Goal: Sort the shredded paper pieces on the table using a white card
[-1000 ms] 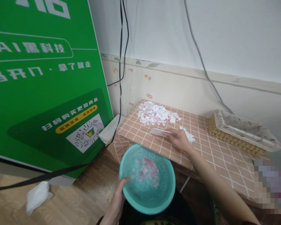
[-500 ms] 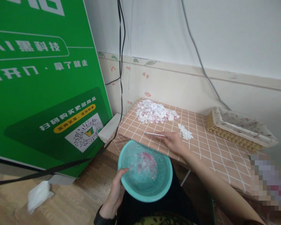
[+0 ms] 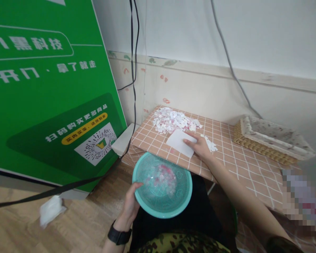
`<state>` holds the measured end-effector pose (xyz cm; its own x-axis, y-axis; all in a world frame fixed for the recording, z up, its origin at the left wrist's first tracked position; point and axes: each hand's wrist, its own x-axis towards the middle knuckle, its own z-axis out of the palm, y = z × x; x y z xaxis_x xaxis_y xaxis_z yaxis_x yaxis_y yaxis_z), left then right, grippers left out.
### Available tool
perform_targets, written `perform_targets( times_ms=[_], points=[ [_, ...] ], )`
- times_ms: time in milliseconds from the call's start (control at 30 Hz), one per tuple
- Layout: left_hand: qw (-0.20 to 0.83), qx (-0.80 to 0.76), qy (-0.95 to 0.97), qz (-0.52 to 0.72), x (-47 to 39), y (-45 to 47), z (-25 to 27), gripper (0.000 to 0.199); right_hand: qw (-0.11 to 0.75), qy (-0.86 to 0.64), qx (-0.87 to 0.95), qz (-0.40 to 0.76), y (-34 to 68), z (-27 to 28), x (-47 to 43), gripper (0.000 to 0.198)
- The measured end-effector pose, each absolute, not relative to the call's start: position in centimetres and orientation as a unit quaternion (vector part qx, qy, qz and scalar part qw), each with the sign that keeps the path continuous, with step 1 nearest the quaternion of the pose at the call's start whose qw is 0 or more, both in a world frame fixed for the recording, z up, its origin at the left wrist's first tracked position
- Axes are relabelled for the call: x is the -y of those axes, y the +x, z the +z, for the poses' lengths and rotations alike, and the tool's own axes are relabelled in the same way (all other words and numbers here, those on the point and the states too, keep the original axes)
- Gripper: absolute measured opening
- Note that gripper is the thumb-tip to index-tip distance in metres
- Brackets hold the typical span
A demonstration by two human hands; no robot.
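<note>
My left hand (image 3: 131, 203) grips the left rim of a turquoise plastic colander (image 3: 185, 196), held just below the table edge. Small translucent and pinkish pieces (image 3: 162, 179) lie in its bottom. Between the thumb and fingers of my right hand (image 3: 200, 144) is a white sheet, perhaps paper or card (image 3: 179, 142), tilted low over the table. Just beyond the sheet spreads a large pile of small white and pinkish pieces (image 3: 173, 119). A smaller cluster of white pieces (image 3: 211, 144) lies right beside my right hand, partly hidden by it.
A lined wicker basket (image 3: 265, 149) stands at the right on the checked tablecloth (image 3: 231, 151). To the left rises a green panel (image 3: 68, 88) with a QR code. Dark cables (image 3: 133, 70) hang by the wall, and a white bag-like item (image 3: 51, 211) lies on the floor.
The white sheet has turned from edge-on to showing its broad face, and my right hand has moved slightly away from me, toward the pile. My left hand still holds the colander.
</note>
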<state>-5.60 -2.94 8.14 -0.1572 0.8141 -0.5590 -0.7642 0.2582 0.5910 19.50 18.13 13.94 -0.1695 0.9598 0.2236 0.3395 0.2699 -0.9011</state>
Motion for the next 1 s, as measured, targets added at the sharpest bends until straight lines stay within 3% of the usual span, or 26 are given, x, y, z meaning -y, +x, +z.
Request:
perform_targets(
  times_ms=[333,600,700,867,1000],
  points=[
    [0.644,-0.456,0.032,0.614,2.7,-5.7,8.2,0.021,0.373,-0.458,0.679,0.435,16.7,14.0,-16.4,0.049],
    [0.646,-0.451,0.009,0.616,2.6,-5.4,8.4,0.017,0.310,-0.380,0.737,0.465,15.5,15.8,-12.9,0.037],
    [0.651,-0.450,0.003,0.612,2.7,-5.5,8.2,0.018,0.355,-0.410,0.732,0.413,16.7,16.0,-13.1,0.038],
    [0.648,-0.449,-0.001,0.615,2.9,-5.5,7.8,0.019,0.468,-0.525,0.672,0.230,21.4,16.5,-16.2,0.047],
    [0.641,-0.449,-0.004,0.623,3.0,-5.5,7.5,0.015,0.473,-0.577,0.639,0.189,24.0,16.8,-18.1,0.050]
  ],
)
